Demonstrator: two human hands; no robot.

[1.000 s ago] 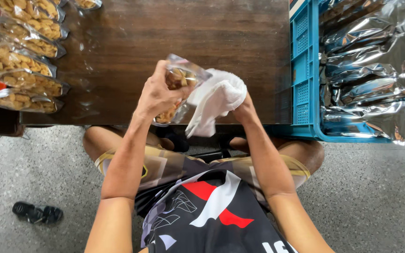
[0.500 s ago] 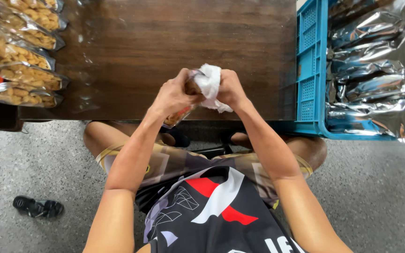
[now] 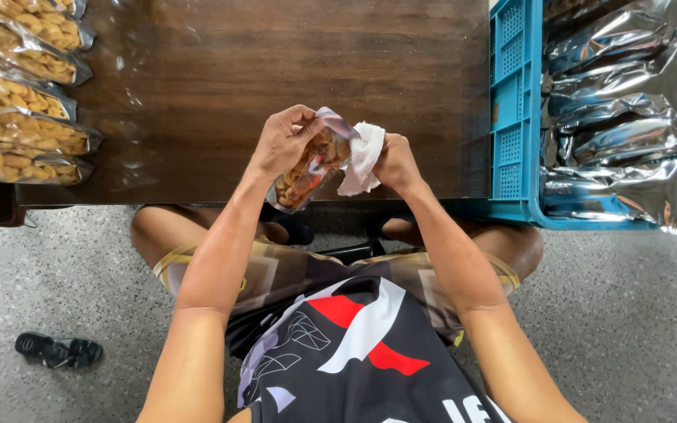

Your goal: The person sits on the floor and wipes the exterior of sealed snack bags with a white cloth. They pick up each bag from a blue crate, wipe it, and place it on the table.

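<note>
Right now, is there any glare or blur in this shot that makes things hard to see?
Head view: strong glare on the silver foil pouches in the blue crate, washing out their surfaces; soft sheen streaks on the dark wooden table; the clear snack bag between left hand and right hand with the white cloth is sharp; edges bow slightly from the wide lens.

**Table and floor status**

Dark brown wooden table (image 3: 276, 70) in front of me, glossy top. Along its left edge: a row of clear snack bags (image 3: 17, 94), overlapping, filled with golden-brown pieces. At the right end: a blue plastic crate (image 3: 515, 117) with perforated wall, silver foil pouches (image 3: 628, 117) stacked inside. Below: speckled grey floor (image 3: 628, 313); a dark sandal (image 3: 58, 349) lies on it at left.
</note>
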